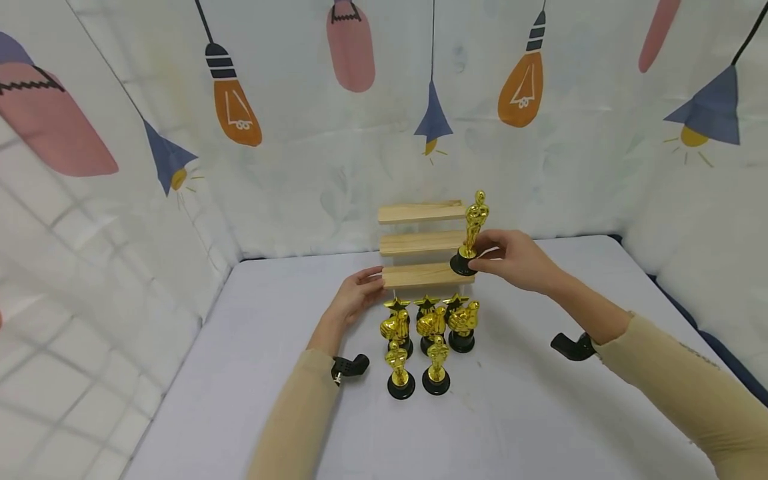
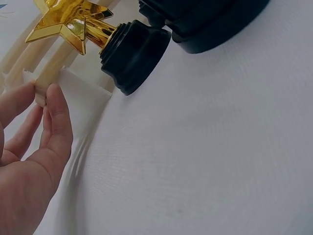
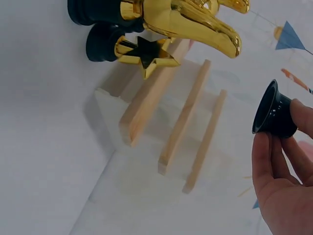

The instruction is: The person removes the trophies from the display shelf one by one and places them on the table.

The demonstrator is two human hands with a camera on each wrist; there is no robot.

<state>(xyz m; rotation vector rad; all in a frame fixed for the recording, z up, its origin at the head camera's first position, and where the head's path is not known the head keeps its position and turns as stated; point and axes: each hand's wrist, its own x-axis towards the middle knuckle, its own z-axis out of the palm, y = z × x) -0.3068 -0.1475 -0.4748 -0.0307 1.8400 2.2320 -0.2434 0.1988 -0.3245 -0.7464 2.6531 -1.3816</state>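
Observation:
My right hand (image 1: 521,261) holds a gold statuette trophy (image 1: 477,217) upright by its black round base, in front of the right end of a stepped wooden shelf (image 1: 420,275). In the right wrist view, thumb and fingers grip that black base (image 3: 279,115) from the sides; the gold figure is out of frame. At the shelf's other end, my left hand (image 1: 355,297) pinches the lowest board, as the left wrist view shows with the fingers (image 2: 58,110) on the board's end (image 2: 41,94).
In front of the shelf stand gold trophies on black bases: star trophies (image 1: 427,305) at the back, thumbs-up-shaped trophies (image 1: 431,323) behind two statuette trophies (image 1: 437,357). A white cloth covers the table (image 1: 528,413). Behind it hangs a patterned curtain (image 1: 288,193).

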